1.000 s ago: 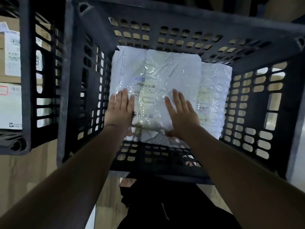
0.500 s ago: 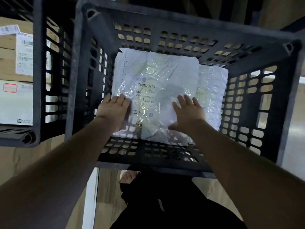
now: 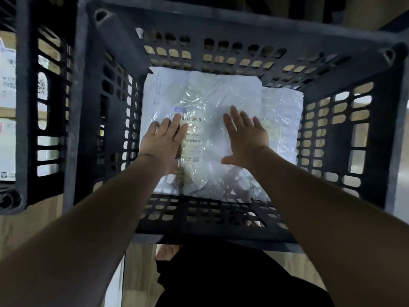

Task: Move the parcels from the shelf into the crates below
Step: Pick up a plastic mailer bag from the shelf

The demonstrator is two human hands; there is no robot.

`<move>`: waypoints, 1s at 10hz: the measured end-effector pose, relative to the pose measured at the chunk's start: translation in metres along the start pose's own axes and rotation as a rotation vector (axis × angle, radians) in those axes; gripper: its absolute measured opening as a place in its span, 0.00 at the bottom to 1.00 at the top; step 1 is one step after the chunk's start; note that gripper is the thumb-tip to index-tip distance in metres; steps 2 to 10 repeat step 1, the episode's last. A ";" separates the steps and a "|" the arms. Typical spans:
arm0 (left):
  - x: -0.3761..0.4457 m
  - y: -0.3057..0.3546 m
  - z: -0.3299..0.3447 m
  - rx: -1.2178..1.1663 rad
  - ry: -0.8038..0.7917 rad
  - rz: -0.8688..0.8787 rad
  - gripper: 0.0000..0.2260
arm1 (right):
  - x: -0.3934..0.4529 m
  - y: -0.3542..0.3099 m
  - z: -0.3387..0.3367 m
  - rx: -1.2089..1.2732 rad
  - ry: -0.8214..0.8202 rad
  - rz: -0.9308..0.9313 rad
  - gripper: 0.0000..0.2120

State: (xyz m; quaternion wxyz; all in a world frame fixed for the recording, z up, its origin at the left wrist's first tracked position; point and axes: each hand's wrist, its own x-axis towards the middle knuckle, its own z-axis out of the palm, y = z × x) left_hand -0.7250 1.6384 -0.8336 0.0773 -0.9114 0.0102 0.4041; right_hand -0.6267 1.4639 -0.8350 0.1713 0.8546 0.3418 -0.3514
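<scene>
A dark slatted plastic crate (image 3: 365, 138) fills most of the view, seen from above, with a second crate (image 3: 28, 120) just beside its left wall. Through that second crate's slats, labelled cardboard boxes (image 3: 6, 89) show at the far left. Below the near rim lie a wood-look floor (image 3: 141, 269) and the person's dark clothing.

On the main crate's bottom lies a white plastic mailer parcel (image 3: 212, 94), flat, label up, pushed toward the left wall and far side. It overlaps another white mailer (image 3: 285, 120), which pokes out along the right wall; stacking them flat probably leaves room for more.

Both arms reach down into the crate. The left hand (image 3: 163, 142) lies palm down on the top parcel's left part, over the barcode label (image 3: 191, 120), fingers straight and together. The right hand (image 3: 245, 138) rests palm down on the middle of the same parcel, fingers spread. Neither hand grips anything; both appear to be pressing the soft package flat so it settles. By my reading this parcel is delivered, and the hands are free to leave for the shelf, which is out of view.
</scene>
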 end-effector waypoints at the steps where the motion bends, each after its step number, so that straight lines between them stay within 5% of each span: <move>1: -0.019 0.000 -0.025 -0.066 -0.001 0.033 0.43 | -0.019 0.001 -0.029 -0.021 0.023 0.028 0.54; 10: -0.019 0.000 -0.025 -0.066 -0.001 0.033 0.43 | -0.019 0.001 -0.029 -0.021 0.023 0.028 0.54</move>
